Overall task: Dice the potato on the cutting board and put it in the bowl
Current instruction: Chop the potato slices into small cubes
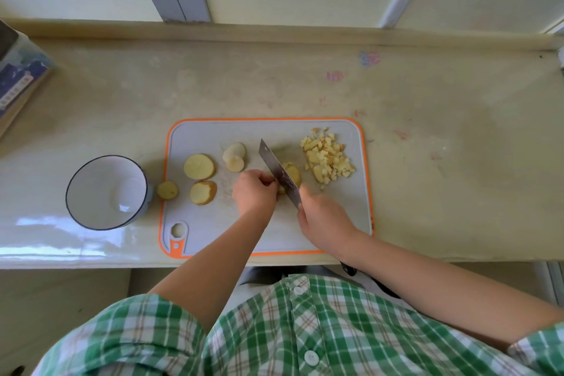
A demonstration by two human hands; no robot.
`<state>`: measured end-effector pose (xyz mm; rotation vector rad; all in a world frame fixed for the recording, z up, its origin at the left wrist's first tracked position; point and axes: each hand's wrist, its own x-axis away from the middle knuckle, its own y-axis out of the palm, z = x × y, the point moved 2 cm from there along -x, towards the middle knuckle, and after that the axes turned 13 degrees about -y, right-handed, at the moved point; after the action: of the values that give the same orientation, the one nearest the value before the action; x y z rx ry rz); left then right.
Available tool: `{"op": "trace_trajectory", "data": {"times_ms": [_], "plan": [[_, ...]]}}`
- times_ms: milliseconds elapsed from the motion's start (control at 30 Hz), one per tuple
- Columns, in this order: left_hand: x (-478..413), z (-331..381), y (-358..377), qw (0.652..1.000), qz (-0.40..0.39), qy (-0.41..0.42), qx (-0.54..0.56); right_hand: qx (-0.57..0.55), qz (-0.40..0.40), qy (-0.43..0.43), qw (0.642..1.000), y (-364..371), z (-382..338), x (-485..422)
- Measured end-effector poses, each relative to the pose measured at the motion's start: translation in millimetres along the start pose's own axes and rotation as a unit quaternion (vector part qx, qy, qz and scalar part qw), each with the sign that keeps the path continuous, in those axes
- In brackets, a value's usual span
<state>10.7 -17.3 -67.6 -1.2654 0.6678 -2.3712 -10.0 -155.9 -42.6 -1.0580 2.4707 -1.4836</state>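
- Right hand [323, 220]: grip curled round the handle of a steel knife [279, 172], whose blade slants over the grey, orange-rimmed cutting board [213, 229].
- Left hand [254, 192]: grip pinching a yellow potato chunk [292, 172] under the blade.
- White, dark-rimmed bowl [91, 186] stands left of the board on the beige table [442, 177], showing only its glossy white inside.
- A small potato slice [167, 190] lies on the table just beside the bowl.
- Round potato slices [199, 166] lie on the board's left.
- Heap of diced potato [328, 159] sits on the board's far right.

Both forearms reach toward 12 o'clock. Left hand [254, 192] holds a potato slice [293, 173]; right hand [323, 220], at its 4 o'clock, grips a knife [274, 165].
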Motion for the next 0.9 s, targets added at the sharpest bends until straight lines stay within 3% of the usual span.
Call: {"op": "trace_trajectory", "data": {"times_ms": [433, 567, 767, 900], "plan": [[-1, -7, -6, 0.999, -0.003, 0.035, -0.013, -0.029, 0.055, -0.013, 0.998, -9, 18, -6], [-3, -14, -18, 0.998, 0.042, 0.04, 0.035, -0.062, 0.049, -0.035, 0.996, -16, 17, 0], [-4, -9, -34, 0.992, 0.11, 0.058, 0.038, -0.032, -0.028, -0.064, 0.997, -1, 22, 17], [1, -9, -32, 0.991, 0.114, 0.067, 0.015, -0.015, 0.02, -0.014, 1.0, -17, 44, 15]]}}
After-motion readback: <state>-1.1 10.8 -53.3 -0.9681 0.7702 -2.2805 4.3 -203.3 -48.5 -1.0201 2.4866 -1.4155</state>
